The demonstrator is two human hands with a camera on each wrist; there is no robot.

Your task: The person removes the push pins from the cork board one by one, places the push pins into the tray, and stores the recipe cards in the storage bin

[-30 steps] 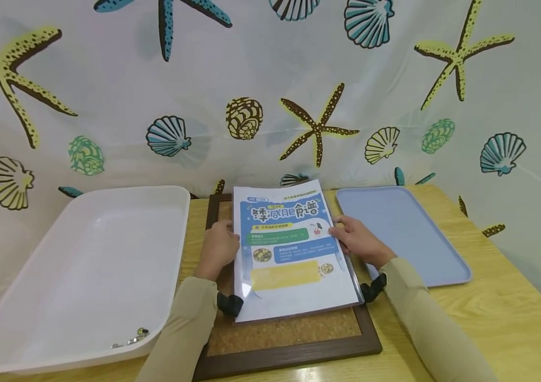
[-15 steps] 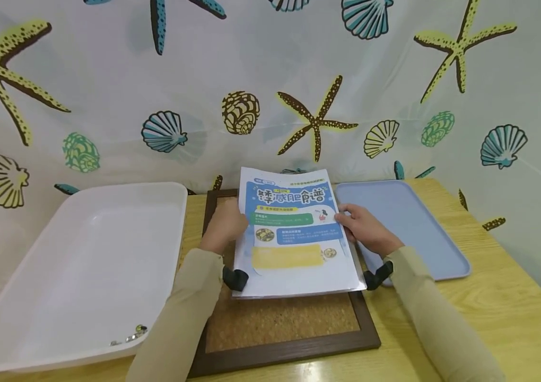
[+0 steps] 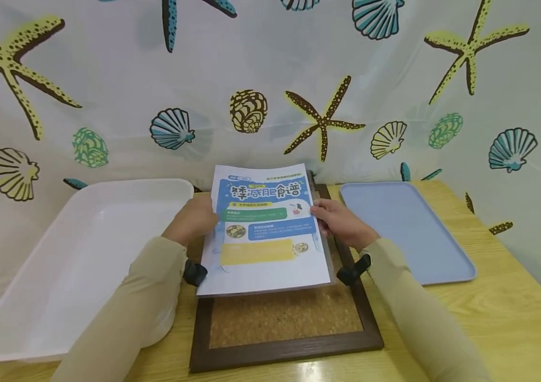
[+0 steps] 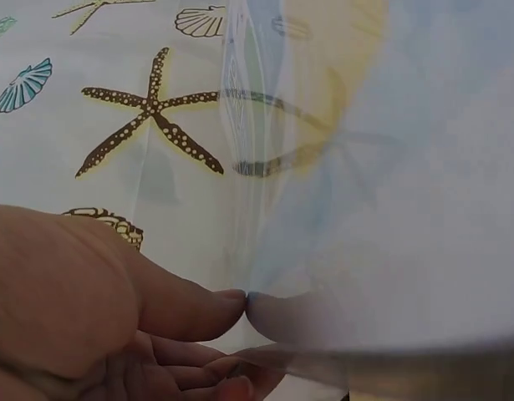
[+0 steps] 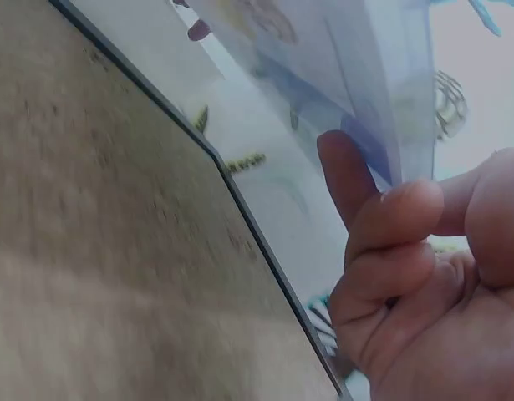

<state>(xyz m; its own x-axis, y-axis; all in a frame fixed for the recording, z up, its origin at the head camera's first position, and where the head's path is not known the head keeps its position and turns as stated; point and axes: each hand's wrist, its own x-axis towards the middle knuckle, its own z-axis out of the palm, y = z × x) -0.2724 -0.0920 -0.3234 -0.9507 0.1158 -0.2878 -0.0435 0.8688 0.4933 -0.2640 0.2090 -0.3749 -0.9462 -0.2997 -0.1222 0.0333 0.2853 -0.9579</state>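
A printed flyer in a clear plastic sleeve [image 3: 258,276] is held face up over a cork board [image 3: 285,321] with a dark brown frame. My left hand [image 3: 191,220] pinches its left edge, and in the left wrist view the thumb [image 4: 190,305] lies against the glossy sheet. On the opposite edge, my right hand [image 3: 344,223] grips the sleeve between thumb and curled fingers, as the right wrist view shows from below. There the sheet stands apart from the board's surface [image 5: 114,217]. The upper and middle parts of the board are mostly hidden under the flyer.
A large white tub [image 3: 84,254] stands to the left, partly behind the left forearm. To the right lies a flat light blue tray [image 3: 404,223]. All rest on a wooden table [image 3: 504,318], with a shell-and-starfish patterned curtain [image 3: 261,63] behind.
Both hands have carried the flyer up off the lower board, then leftward, so more cork shows at the front and right. The left forearm now covers the small items in the tub.
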